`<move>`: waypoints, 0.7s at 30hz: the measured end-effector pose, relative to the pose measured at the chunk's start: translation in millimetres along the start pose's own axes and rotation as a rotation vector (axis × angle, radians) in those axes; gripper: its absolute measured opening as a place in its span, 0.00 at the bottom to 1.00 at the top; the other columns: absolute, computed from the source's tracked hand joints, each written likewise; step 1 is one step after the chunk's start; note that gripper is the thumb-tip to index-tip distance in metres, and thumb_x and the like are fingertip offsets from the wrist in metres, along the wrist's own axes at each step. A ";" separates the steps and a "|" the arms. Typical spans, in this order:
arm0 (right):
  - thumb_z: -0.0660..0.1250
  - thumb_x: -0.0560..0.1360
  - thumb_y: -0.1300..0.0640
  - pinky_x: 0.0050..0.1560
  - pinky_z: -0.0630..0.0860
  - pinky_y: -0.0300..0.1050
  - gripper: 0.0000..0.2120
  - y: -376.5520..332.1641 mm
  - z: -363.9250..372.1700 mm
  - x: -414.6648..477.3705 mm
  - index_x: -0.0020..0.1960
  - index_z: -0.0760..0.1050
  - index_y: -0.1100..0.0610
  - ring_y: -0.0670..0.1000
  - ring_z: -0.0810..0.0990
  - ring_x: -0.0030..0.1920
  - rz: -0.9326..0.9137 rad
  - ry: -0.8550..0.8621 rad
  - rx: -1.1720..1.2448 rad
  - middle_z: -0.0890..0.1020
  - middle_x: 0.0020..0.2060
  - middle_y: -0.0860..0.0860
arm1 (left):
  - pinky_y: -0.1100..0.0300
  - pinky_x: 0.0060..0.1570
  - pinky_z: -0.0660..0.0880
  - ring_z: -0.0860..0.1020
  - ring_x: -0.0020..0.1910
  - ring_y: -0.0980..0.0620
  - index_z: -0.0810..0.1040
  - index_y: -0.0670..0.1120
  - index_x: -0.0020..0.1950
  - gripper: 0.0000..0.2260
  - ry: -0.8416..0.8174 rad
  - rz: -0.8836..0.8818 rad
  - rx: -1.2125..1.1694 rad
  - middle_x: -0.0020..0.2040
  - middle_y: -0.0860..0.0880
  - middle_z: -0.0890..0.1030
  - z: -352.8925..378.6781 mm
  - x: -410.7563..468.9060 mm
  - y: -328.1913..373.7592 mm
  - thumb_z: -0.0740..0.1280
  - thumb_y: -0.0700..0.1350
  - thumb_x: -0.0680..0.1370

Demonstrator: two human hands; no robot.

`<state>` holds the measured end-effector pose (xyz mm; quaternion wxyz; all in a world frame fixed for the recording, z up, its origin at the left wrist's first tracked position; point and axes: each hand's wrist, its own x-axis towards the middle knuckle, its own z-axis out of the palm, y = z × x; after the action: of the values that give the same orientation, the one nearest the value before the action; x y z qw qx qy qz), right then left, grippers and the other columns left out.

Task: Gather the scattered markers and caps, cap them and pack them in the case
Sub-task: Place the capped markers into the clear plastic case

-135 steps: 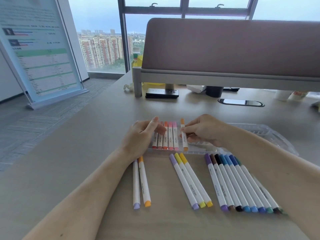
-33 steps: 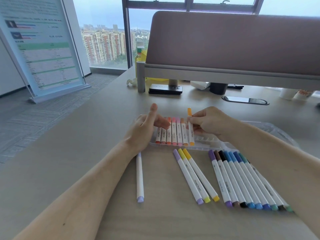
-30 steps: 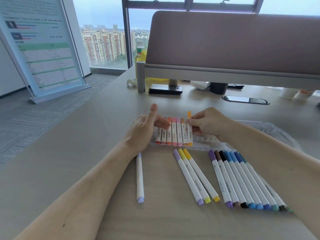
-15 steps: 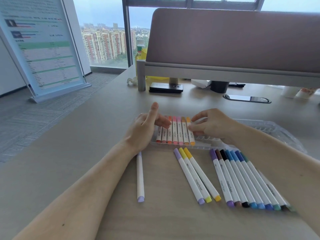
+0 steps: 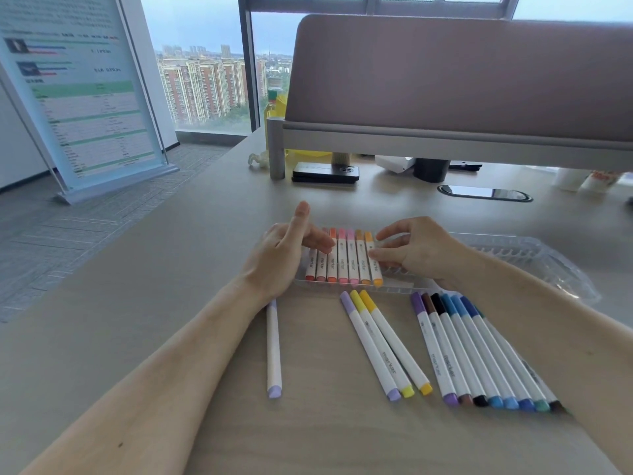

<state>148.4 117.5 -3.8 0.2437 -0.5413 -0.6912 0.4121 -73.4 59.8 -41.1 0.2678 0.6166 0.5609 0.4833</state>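
Packing is under way at mid-frame: the left hand (image 5: 284, 258) is resting relaxed fingers on the red markers (image 5: 311, 266) in the clear case (image 5: 400, 287), while the right hand (image 5: 421, 252) is setting bent fingertips on the rightmost orange marker (image 5: 373, 265), pinching or only pressing I cannot tell. Seating it, I judge, is coming next, then the three loose markers (image 5: 383, 344) just below, the longer row (image 5: 479, 351) lower right and the lilac marker (image 5: 274, 347) lower left. Nothing is blocking them, and the lid (image 5: 534, 258) is lying open at right.
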 end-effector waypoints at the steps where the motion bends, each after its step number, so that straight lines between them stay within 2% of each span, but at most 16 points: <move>1: 0.76 0.75 0.57 0.35 0.79 0.35 0.13 0.2 0.7 0.6 0.57 0.78 0.55 0.47 0.86 0.43 0.002 0.002 0.009 0.86 0.47 0.51 | 0.69 0.56 0.63 0.79 0.52 0.68 0.88 0.53 0.45 0.38 0.001 -0.003 0.002 0.46 0.58 0.87 0.0 0.2 -0.2 0.41 0.68 0.80; 3: 0.76 0.75 0.57 0.36 0.80 0.36 0.13 1.2 2.3 1.7 0.56 0.78 0.55 0.47 0.86 0.44 0.003 0.011 0.023 0.86 0.48 0.52 | 0.68 0.56 0.63 0.79 0.52 0.68 0.88 0.53 0.44 0.38 0.004 -0.005 0.007 0.46 0.58 0.87 0.2 -0.2 -0.2 0.41 0.68 0.80; 7: 0.76 0.75 0.59 0.32 0.79 0.33 0.12 0.9 3.4 2.3 0.56 0.77 0.56 0.45 0.86 0.39 0.016 0.024 0.054 0.86 0.46 0.52 | 0.68 0.56 0.64 0.80 0.52 0.65 0.88 0.52 0.44 0.38 0.002 0.000 -0.005 0.46 0.57 0.87 -0.2 -1.4 1.8 0.41 0.68 0.80; 10: 0.76 0.75 0.59 0.32 0.79 0.33 0.12 1.0 4.2 3.1 0.56 0.78 0.56 0.46 0.85 0.41 0.013 0.029 0.048 0.85 0.46 0.51 | 0.69 0.55 0.63 0.80 0.51 0.66 0.88 0.52 0.44 0.37 0.000 0.002 -0.002 0.46 0.57 0.87 -0.3 -1.4 2.1 0.41 0.67 0.80; 13: 0.76 0.75 0.59 0.36 0.81 0.36 0.12 1.5 6.7 3.3 0.55 0.78 0.56 0.47 0.86 0.44 -0.015 0.048 0.031 0.86 0.47 0.52 | 0.72 0.53 0.63 0.80 0.50 0.66 0.88 0.51 0.45 0.37 0.001 -0.005 -0.006 0.46 0.57 0.87 -1.0 -1.1 1.9 0.41 0.67 0.81; 16: 0.76 0.75 0.59 0.40 0.83 0.38 0.10 2.8 10.9 3.8 0.55 0.78 0.57 0.47 0.87 0.44 -0.044 0.079 0.020 0.87 0.46 0.51 | 0.80 0.50 0.62 0.80 0.50 0.68 0.88 0.52 0.47 0.38 -0.023 -0.011 0.022 0.48 0.57 0.87 -3.1 -2.1 4.0 0.41 0.67 0.82; 19: 0.76 0.76 0.55 0.48 0.84 0.43 0.11 3.8 7.8 2.5 0.56 0.79 0.55 0.47 0.87 0.47 -0.093 0.052 -0.061 0.87 0.47 0.49 | 0.74 0.54 0.61 0.78 0.52 0.70 0.88 0.54 0.47 0.37 -0.044 -0.005 0.064 0.49 0.61 0.86 -3.8 -3.5 3.9 0.41 0.68 0.81; 21: 0.77 0.75 0.52 0.54 0.83 0.42 0.17 0.9 -0.5 -1.5 0.61 0.79 0.54 0.45 0.85 0.50 -0.133 -0.030 -0.156 0.86 0.50 0.47 | 0.72 0.55 0.61 0.78 0.55 0.68 0.88 0.54 0.47 0.37 -0.032 -0.007 0.067 0.49 0.61 0.86 -3.7 -3.4 3.4 0.41 0.69 0.80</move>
<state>149.7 116.3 -4.1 0.2173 -0.5050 -0.7593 0.3482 -75.0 55.1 -37.7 0.2577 0.6309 0.5745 0.4533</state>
